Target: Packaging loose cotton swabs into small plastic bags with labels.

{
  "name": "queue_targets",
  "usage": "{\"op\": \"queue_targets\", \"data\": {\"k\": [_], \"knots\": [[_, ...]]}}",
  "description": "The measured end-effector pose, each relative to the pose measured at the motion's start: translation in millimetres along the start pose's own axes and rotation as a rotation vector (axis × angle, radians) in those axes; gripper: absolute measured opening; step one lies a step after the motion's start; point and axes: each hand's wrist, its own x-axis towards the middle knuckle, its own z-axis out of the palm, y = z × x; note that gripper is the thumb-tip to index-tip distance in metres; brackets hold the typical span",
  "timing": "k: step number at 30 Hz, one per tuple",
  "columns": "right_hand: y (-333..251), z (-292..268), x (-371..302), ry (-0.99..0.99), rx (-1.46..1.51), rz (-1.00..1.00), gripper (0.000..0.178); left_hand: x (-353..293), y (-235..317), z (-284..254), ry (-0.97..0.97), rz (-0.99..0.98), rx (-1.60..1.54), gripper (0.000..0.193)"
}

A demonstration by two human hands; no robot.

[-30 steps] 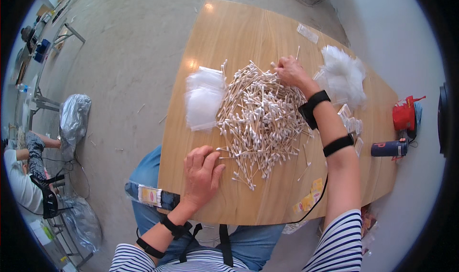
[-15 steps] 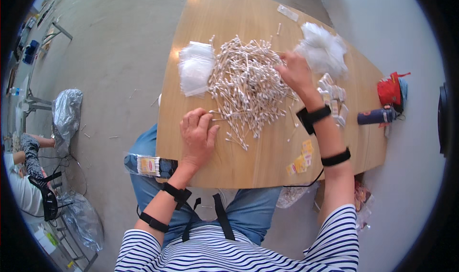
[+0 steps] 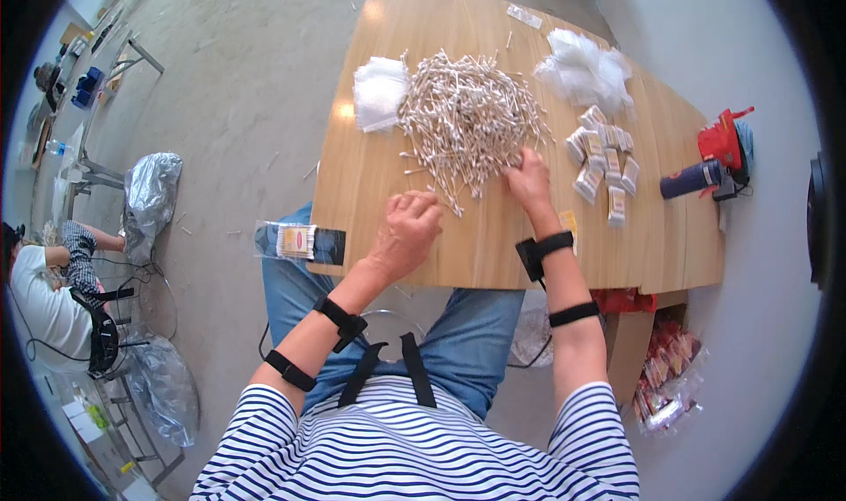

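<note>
A big heap of cotton swabs [image 3: 467,113] covers the middle of the wooden table [image 3: 467,254]. At the heap's near right edge, my right hand [image 3: 530,184] pinches at some swabs; its fingertips are partly hidden. My left hand [image 3: 407,230] lies low over the table just in front of the heap, fingers curled inward, and whatever is beneath them is hidden. Beside the heap's left side lies a stack of clear plastic bags [image 3: 380,96]. Yellow cards [image 3: 569,226] show partly behind my right wrist.
Packed swab bundles [image 3: 606,153] sit right of the heap, with loose clear bags [image 3: 583,69] behind them. A dark bottle [image 3: 689,180] and red pouch [image 3: 721,140] stand at the right edge. A swab packet [image 3: 296,241] lies at the left front corner. Another person [image 3: 55,298] sits far left.
My right hand has come from the heap's far right side to its near right edge. My left hand has curled its fingers and shifted right. The view has moved, showing the table higher.
</note>
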Motion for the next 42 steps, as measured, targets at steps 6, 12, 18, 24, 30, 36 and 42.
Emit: {"op": "queue_targets", "data": {"k": [6,12,18,24,30,36,42], "knots": [[-21,-36,-66,0.102,-0.018,-0.088,0.034,3,11,6,-0.095,0.049,0.137,0.041],[1,-65,-193,0.118,0.057,0.028,0.017,7,37,-12,-0.109,-0.056,-0.116,0.037],[-27,-64,-227,-0.035,0.200,0.225,0.026,-52,50,-46,-0.114,-0.340,-0.516,0.027],[-59,-47,-258,-0.120,0.095,-0.287,0.027,-110,48,-102,-0.209,-0.619,-0.543,0.017],[-48,-44,-307,-0.320,-0.166,-0.547,0.056,-155,24,-131,-0.012,-0.647,-0.516,0.011],[-41,-79,-360,-0.052,0.031,-0.179,0.039,-153,28,-114,-0.107,-0.481,-0.456,0.020],[21,-89,-487,-0.493,0.180,0.481,0.020,-104,103,-61,-0.757,0.127,-0.534,0.033]]}}
